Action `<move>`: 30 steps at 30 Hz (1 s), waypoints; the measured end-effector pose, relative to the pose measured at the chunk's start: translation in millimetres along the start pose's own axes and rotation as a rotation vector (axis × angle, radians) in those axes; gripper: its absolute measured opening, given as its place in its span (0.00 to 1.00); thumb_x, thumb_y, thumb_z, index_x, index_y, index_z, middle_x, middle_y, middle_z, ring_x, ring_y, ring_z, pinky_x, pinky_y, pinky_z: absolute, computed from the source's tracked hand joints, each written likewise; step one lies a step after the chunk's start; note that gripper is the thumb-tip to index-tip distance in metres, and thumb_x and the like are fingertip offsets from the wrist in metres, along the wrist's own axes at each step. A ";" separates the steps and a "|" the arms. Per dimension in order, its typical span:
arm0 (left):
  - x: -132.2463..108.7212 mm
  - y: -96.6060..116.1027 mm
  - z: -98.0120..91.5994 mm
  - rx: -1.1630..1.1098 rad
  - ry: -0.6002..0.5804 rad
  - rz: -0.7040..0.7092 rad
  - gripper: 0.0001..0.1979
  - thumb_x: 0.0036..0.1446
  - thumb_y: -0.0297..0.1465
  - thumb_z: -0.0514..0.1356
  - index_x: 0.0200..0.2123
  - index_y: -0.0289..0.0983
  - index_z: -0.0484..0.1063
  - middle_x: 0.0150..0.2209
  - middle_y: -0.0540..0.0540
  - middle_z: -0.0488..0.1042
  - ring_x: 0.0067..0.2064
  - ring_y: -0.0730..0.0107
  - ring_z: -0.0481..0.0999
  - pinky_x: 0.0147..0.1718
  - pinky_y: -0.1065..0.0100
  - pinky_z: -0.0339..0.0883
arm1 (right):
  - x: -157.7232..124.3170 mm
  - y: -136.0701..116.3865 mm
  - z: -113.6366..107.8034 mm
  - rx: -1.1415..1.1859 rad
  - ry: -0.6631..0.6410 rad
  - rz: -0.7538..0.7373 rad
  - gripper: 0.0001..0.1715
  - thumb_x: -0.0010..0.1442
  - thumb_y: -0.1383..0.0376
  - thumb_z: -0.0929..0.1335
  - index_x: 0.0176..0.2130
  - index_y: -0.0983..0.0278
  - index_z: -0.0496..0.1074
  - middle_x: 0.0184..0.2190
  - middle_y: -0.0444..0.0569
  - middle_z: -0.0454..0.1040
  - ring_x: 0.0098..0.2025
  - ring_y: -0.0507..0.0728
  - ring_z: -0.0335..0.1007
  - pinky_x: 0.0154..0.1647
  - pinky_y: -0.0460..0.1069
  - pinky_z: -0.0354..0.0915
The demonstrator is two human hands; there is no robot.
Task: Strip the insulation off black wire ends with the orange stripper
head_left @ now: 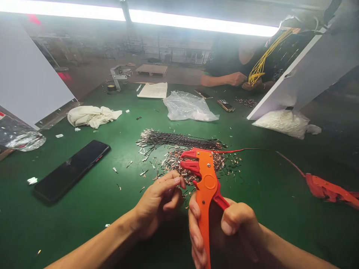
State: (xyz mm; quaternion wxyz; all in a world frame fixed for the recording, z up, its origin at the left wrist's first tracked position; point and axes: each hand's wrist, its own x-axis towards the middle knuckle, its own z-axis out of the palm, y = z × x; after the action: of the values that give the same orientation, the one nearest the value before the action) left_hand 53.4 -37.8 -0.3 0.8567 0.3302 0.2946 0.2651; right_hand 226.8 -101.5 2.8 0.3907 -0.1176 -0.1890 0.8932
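Our right hand (224, 228) is wrapped tight around the two handles of the orange wire stripper (206, 183), fingers curled over the red handle and thumb along the orange one. The tool stands upright, its red jaws pointing left at the top. Our left hand (159, 200) sits just beside the tool's head, its fingertips drawn together in a pinch. We cannot tell whether a wire lies between them.

A thin red wire (244, 150) runs from the stripper's head off to the right. Just behind the tool lies a heap of copper-coloured wire scraps (174, 162), and behind that a bundle of dark cut wires (179, 140), all on the green table (266, 194).

To the left a black smartphone (71, 170) lies face up, with a white cloth (92, 115) farther back. A second red tool (328, 188) rests at the right. Farther back are a clear plastic bag (187, 106) and a notebook (153, 90). Across the table, another person's hands (237, 78) work at a bunch of yellow wires (263, 61).
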 end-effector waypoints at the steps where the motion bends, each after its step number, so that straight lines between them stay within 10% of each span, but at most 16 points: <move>1: 0.0 -0.1 -0.8 -0.012 -0.016 -0.011 0.09 0.64 0.38 0.52 0.32 0.41 0.64 0.11 0.59 0.50 0.15 0.77 0.43 0.14 0.77 0.45 | -0.2 -1.0 -0.8 0.006 0.002 0.000 0.24 0.39 0.67 0.62 0.40 0.69 0.68 0.32 0.58 0.76 0.32 0.62 0.75 0.36 0.59 0.69; 30: -0.8 -8.4 -2.6 0.168 0.046 -0.079 0.14 0.52 0.40 0.64 0.30 0.35 0.70 0.21 0.54 0.60 0.22 0.79 0.56 0.23 0.74 0.51 | 3.0 -3.4 -4.1 0.038 0.029 0.162 0.20 0.49 0.57 0.65 0.39 0.68 0.68 0.28 0.52 0.77 0.27 0.59 0.75 0.30 0.53 0.67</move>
State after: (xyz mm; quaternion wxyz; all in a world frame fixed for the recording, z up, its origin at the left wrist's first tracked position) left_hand 53.3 -42.6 -7.7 0.8287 0.3830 0.3482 0.2129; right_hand 228.5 -96.2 0.4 0.3222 -0.1379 -0.1563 0.9234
